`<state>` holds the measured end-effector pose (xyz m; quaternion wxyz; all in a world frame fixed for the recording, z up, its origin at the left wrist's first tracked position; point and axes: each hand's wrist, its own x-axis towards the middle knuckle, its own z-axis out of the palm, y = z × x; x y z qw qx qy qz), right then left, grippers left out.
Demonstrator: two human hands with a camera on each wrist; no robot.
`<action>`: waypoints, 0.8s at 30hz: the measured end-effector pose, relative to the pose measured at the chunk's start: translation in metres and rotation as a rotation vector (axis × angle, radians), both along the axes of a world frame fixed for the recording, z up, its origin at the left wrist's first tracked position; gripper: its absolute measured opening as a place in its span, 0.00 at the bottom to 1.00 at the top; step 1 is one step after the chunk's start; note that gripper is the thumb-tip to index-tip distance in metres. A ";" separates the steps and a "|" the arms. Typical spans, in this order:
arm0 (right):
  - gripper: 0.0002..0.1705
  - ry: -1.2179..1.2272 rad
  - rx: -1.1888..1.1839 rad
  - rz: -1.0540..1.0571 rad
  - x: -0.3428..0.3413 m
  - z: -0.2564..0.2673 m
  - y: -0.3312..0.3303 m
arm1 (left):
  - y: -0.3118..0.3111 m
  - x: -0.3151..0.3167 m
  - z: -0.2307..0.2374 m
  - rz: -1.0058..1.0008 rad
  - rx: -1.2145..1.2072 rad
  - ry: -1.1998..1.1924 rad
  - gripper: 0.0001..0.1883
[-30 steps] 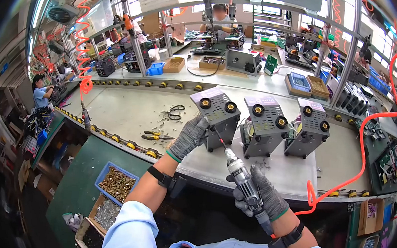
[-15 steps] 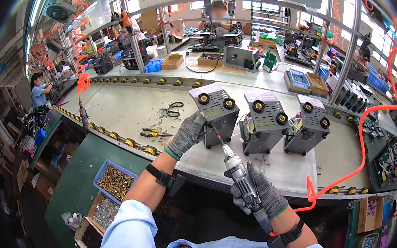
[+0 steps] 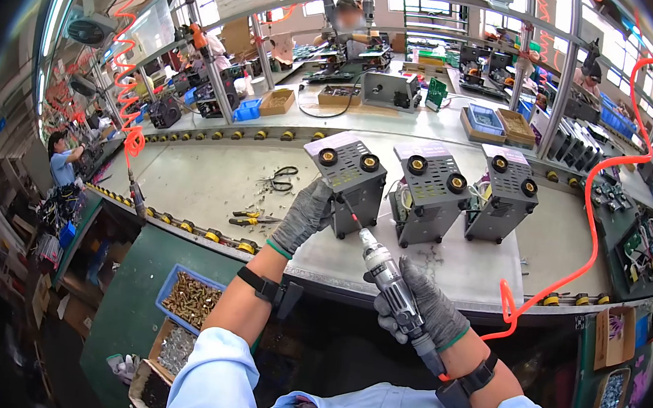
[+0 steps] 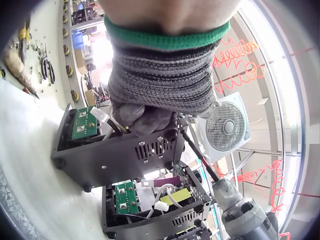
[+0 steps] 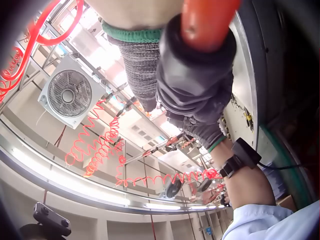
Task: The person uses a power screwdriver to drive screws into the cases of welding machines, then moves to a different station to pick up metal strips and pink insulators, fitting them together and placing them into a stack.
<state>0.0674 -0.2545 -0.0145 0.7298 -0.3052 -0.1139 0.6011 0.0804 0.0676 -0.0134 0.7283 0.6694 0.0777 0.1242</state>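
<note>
Three dark grey slotted metal cases stand in a row on the bench, each with two round black and brass sockets on top. My gloved left hand (image 3: 304,216) grips the near left edge of the leftmost case (image 3: 362,195); in the left wrist view its fingertips (image 4: 145,122) curl over the case's rim. A power screwdriver (image 3: 391,281) lies in my gloved right hand (image 3: 437,311), fingers wrapped round its body. Its long thin bit (image 4: 197,152) reaches the case's corner close beside the left fingers. The middle case (image 3: 427,205) and right case (image 3: 501,204) stand untouched.
Pliers (image 3: 254,219) and black-handled scissors (image 3: 282,178) lie left of the cases among loose screws. A red air hose (image 3: 590,227) curves down on the right. At the lower left is a blue tray (image 3: 168,287) of brass-coloured parts. Roller strips (image 3: 211,235) edge the bench.
The head view has shifted slightly, so the bench sits a little higher and further left. Both hands and the screwdriver keep their places at the leftmost case.
</note>
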 end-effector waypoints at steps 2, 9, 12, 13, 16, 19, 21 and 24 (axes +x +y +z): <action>0.44 -0.002 0.008 -0.004 0.000 0.004 -0.002 | 0.004 0.004 -0.002 0.004 0.005 0.018 0.27; 0.36 -0.049 -0.026 -0.074 -0.002 0.015 -0.012 | -0.010 -0.031 -0.003 0.074 0.128 -0.083 0.24; 0.35 -0.080 -0.063 -0.057 -0.002 0.000 -0.027 | -0.007 -0.052 -0.017 0.257 0.099 0.111 0.12; 0.35 -0.070 -0.061 -0.053 -0.001 -0.007 -0.032 | -0.023 -0.066 0.001 0.294 -0.147 0.461 0.08; 0.33 -0.147 -0.144 -0.048 -0.002 -0.016 -0.045 | -0.007 -0.079 -0.048 0.176 -0.467 0.400 0.10; 0.32 -0.140 -0.152 -0.054 0.001 -0.024 -0.053 | -0.010 -0.069 -0.073 0.139 -0.558 0.352 0.18; 0.33 -0.130 -0.153 -0.070 0.003 -0.024 -0.060 | -0.019 -0.058 -0.081 0.040 -0.590 0.306 0.21; 0.35 -0.120 -0.158 -0.097 0.007 -0.030 -0.068 | -0.040 -0.042 -0.062 -0.097 -0.623 0.287 0.19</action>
